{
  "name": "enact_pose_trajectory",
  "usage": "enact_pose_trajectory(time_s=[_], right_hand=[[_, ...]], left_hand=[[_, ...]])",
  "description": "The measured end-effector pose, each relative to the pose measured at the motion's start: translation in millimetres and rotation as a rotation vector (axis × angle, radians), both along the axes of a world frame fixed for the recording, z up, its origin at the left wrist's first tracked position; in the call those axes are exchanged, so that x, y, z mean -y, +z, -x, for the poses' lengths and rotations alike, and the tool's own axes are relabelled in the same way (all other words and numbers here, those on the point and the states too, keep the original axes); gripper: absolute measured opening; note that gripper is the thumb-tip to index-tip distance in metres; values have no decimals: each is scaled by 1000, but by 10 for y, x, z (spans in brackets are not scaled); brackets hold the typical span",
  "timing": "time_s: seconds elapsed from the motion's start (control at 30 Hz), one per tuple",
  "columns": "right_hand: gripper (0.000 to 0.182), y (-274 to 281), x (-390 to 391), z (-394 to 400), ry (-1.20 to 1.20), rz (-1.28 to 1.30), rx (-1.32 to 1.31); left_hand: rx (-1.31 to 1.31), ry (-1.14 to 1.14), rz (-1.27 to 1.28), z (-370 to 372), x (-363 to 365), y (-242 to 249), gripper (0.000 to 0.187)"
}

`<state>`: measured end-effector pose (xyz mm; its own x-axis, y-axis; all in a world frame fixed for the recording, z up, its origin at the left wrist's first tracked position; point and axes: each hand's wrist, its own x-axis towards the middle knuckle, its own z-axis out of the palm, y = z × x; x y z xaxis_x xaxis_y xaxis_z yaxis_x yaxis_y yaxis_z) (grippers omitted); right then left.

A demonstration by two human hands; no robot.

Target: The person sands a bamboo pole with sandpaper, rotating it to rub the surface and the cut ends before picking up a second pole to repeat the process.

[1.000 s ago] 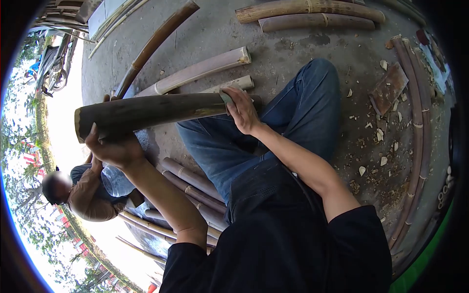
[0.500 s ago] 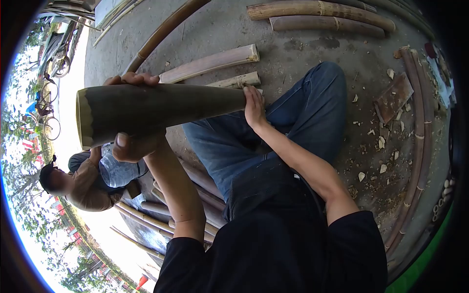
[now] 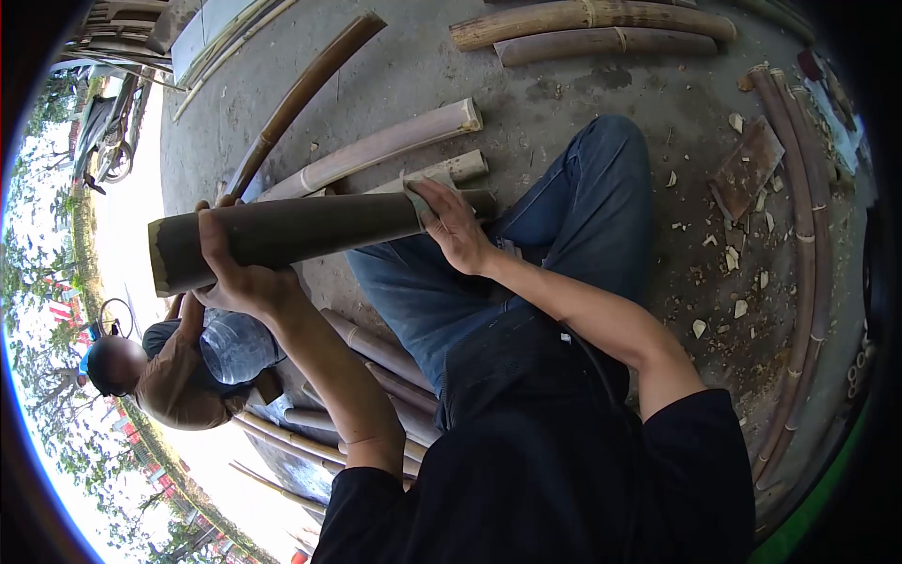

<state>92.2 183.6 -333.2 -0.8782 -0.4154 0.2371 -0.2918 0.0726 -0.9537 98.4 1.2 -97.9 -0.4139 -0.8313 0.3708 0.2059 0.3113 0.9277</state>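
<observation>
A thick dark bamboo tube (image 3: 324,226) lies nearly level across my view above my crossed legs, its pale-rimmed wide end at the left. My left hand (image 3: 246,268) grips it near that wide end, palm underneath, with a thumb or finger over the near side and fingertips beyond the far edge. Near the narrow right end, my right hand (image 3: 453,226) presses a pale piece of cloth or paper (image 3: 420,205) against the tube, fingers laid together over it.
Split bamboo pieces (image 3: 385,146) lie on the concrete ahead, and more poles (image 3: 385,352) are at the lower left. A person (image 3: 183,367) sits at the left by a clear plastic jug (image 3: 235,348). Wood chips surround a rusty plate (image 3: 747,169) at the right.
My right hand has moved left along the tube from its narrow end, and the pale piece now shows around it. The tube has dropped lower and sits more level; my left hand's grip has shifted.
</observation>
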Motion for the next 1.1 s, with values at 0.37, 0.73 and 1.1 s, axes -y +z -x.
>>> enact_pose_trajectory(time_s=[0.37,0.73,1.1], right_hand=[[42,-85,35,168,-234,69,-14],[45,-844,-34,268,28,-135,96],[56,1963,626,120,49,299,-219]], left_hand=[[-282,-527,-7,-143,150,-158,89],[-42,22,-115,-288,89,-85,57],[-381,-379,-240,-89,-370,-242,101]])
